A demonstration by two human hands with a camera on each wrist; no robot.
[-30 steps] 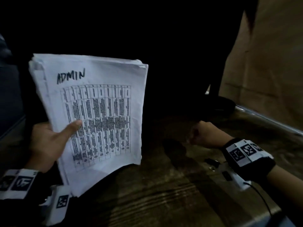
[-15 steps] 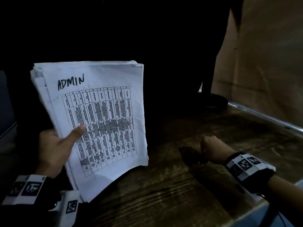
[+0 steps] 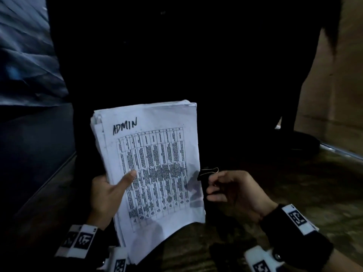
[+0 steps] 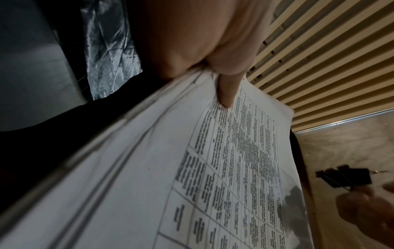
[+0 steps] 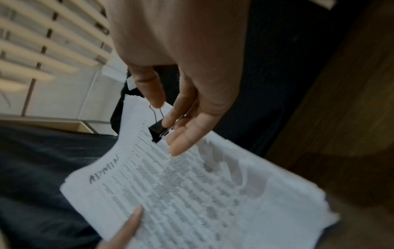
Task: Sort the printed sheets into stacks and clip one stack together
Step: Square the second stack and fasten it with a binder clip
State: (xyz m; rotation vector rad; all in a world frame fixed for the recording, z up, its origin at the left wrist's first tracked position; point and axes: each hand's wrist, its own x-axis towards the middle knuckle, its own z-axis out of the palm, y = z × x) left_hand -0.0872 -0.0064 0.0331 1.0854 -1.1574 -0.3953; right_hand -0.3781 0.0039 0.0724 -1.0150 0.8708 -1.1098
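1. the left hand [image 3: 107, 195] grips the stack of printed sheets [image 3: 157, 173] marked "admin", held up off the wooden table [image 3: 294, 193], thumb flat across the top page.
2. the right hand [image 3: 233, 193] pinches a black binder clip [image 3: 208, 172] between thumb and fingers, just beside the stack's right edge.

Left grip [image 3: 107, 195] clamped, right grip [image 3: 233, 193] pinching.

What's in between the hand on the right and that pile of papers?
A black binder clip, pinched in the right hand, sits just off the right edge of the ADMIN stack, not yet on it. The head view shows this best.
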